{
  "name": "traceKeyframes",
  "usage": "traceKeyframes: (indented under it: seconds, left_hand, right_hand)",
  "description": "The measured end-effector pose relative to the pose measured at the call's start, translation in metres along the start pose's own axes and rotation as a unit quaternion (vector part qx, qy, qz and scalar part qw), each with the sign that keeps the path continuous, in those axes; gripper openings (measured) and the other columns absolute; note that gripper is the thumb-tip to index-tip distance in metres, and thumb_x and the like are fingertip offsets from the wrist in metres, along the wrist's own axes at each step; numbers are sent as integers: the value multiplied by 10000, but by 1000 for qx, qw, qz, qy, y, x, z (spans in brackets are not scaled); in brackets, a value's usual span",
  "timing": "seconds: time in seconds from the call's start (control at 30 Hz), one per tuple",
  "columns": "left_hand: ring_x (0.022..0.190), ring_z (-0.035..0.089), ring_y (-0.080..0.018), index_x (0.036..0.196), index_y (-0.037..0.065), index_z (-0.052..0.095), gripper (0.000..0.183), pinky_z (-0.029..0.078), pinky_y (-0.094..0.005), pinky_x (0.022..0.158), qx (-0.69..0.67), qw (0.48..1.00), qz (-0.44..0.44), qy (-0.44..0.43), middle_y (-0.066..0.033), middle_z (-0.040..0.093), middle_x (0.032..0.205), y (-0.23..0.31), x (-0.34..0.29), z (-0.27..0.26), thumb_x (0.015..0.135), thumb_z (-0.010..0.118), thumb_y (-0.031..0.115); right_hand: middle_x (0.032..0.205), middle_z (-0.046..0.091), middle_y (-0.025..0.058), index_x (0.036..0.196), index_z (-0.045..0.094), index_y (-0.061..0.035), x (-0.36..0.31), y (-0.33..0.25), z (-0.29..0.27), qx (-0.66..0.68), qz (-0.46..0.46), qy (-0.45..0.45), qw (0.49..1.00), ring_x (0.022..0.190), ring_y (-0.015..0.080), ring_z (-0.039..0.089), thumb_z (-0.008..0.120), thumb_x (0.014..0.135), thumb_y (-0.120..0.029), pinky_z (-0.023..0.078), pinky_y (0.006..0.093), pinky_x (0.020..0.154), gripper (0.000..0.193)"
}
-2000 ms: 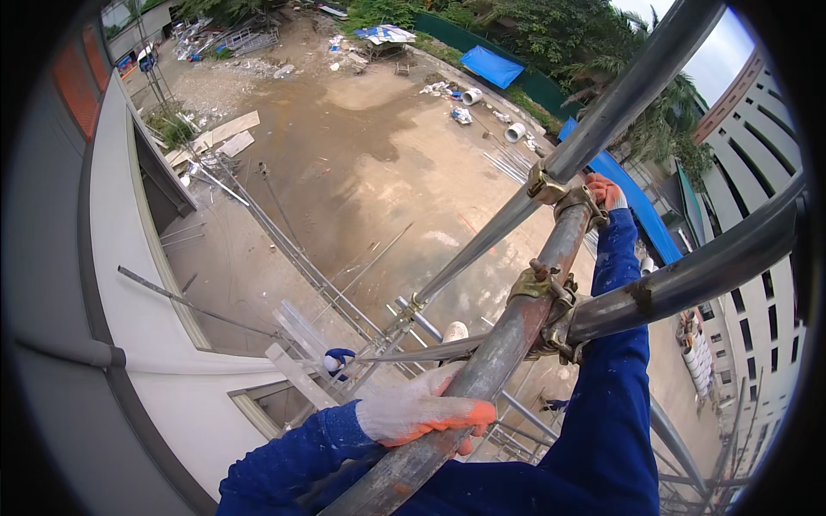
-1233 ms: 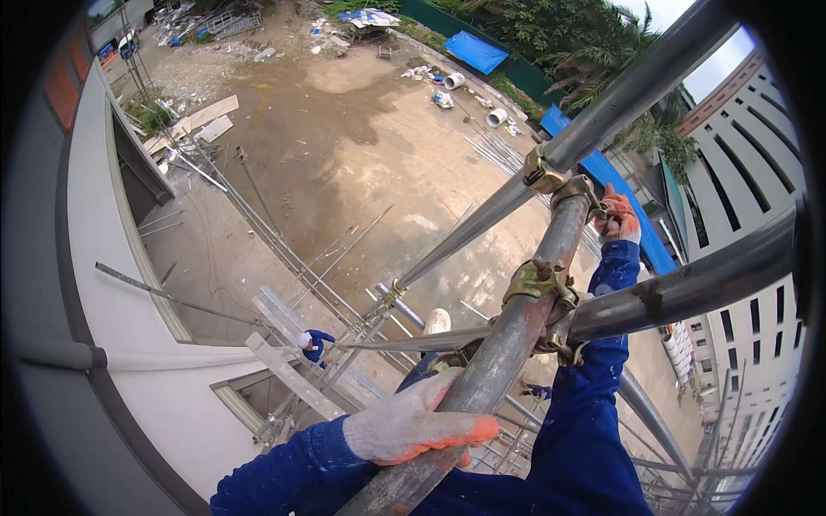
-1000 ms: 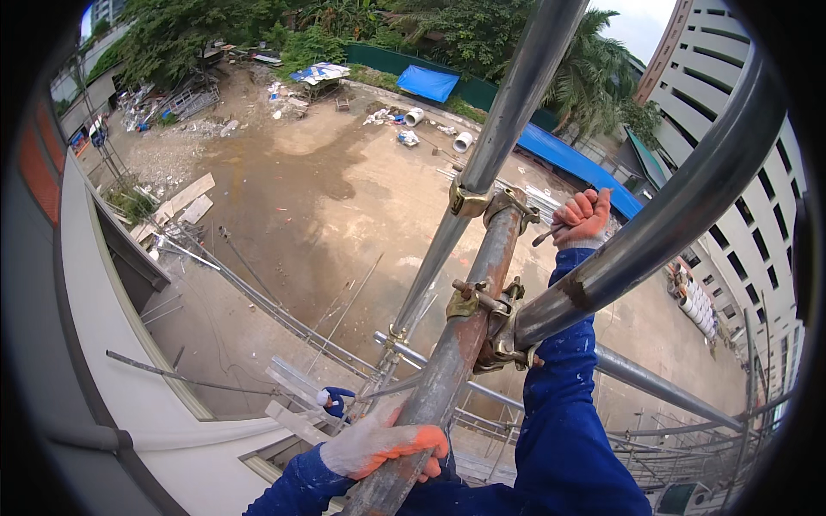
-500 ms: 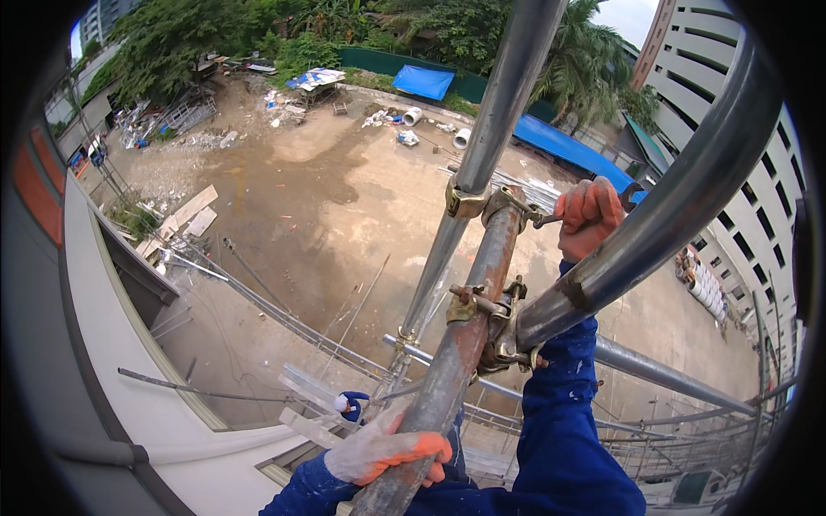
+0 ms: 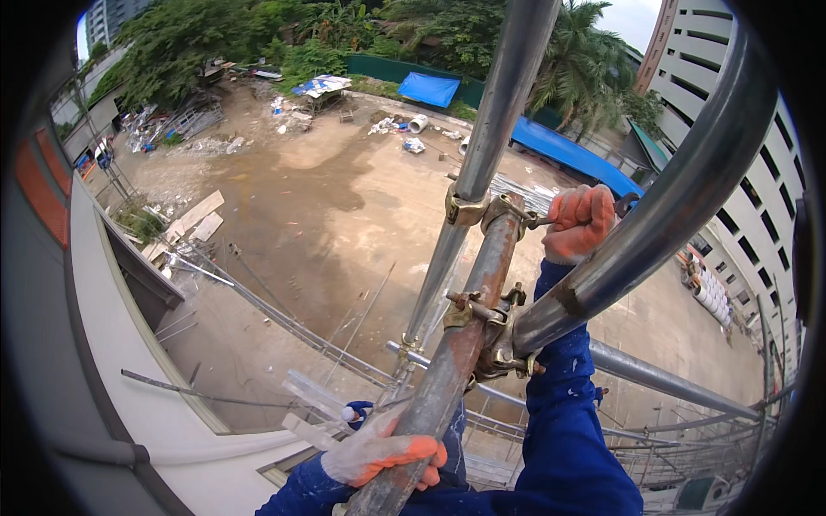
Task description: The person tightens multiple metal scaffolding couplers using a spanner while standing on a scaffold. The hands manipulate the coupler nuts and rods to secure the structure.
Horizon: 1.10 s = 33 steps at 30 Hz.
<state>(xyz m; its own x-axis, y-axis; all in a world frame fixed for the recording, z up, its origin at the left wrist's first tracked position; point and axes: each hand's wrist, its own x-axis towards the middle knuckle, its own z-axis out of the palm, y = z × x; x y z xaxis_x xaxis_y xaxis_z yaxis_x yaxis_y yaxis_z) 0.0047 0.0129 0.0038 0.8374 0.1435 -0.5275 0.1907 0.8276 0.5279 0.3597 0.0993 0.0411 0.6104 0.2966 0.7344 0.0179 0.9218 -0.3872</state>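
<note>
I look down from high on a scaffold. My left hand point(image 5: 379, 451), in a white glove with orange fingertips, grips a rusty scaffold tube point(image 5: 469, 314) low in the view. My right hand point(image 5: 579, 222), in an orange glove, is closed on a dark tool at the upper coupler point(image 5: 492, 209), where the rusty tube meets a tall grey tube point(image 5: 490, 129). A second coupler point(image 5: 490, 331) clamps a thick grey tube point(image 5: 662, 224) that crosses in front of my blue right sleeve.
Far below lie a dirt yard point(image 5: 344, 224), stacked boards point(image 5: 194, 219), blue tarps point(image 5: 428, 89) and rubble. A pale building ledge point(image 5: 129, 344) runs along the left. More scaffold tubes point(image 5: 654, 378) extend lower right. A person in a blue sleeve point(image 5: 354, 411) is just beneath.
My view has tilted up toward the trees and swung right. My right hand has shifted along the upper coupler and closed tighter on the tool; my left hand has kept its grip on the rusty tube.
</note>
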Motion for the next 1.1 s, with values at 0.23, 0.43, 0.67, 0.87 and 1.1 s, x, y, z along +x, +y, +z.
traceKeyframes:
  seconds: [0.23,0.43,0.67,0.87,1.1]
  left_hand:
    - [805,653,-225,1328,47,344,600,554,-354,717,19,1000,15,-13,-150,601,1001,-1,2,-1,848,643,249]
    - [798,656,-240,1284,18,357,569,559,-353,707,16,999,25,-16,-164,604,993,-2,3,-3,850,644,247]
    - [766,659,-240,1264,12,381,547,564,-355,674,-4,998,47,-30,-162,610,977,-3,2,-1,847,650,243]
    - [776,658,-226,1267,14,383,556,563,-354,689,-1,999,43,-32,-156,606,984,0,1,0,846,657,253]
    - [800,656,-225,1267,19,386,542,560,-359,700,12,999,31,-20,-152,607,990,0,0,2,851,648,246]
  right_hand:
    - [604,375,-22,672,367,-134,67,110,-120,154,622,161,751,481,104,338,434,874,-97,322,235,416,217]
    - [515,401,-47,598,403,-148,63,113,-163,171,567,224,774,384,82,366,463,864,-123,344,243,371,273]
    - [618,450,-31,1016,508,-25,61,96,-145,167,527,213,806,445,77,381,431,980,-327,332,232,441,314]
    - [659,458,-3,1126,540,-17,40,96,-176,160,520,247,802,480,110,364,439,903,-139,351,283,447,273]
    - [712,442,-13,1206,510,-89,11,20,-77,-71,123,194,971,490,98,360,543,855,-182,379,267,482,365]
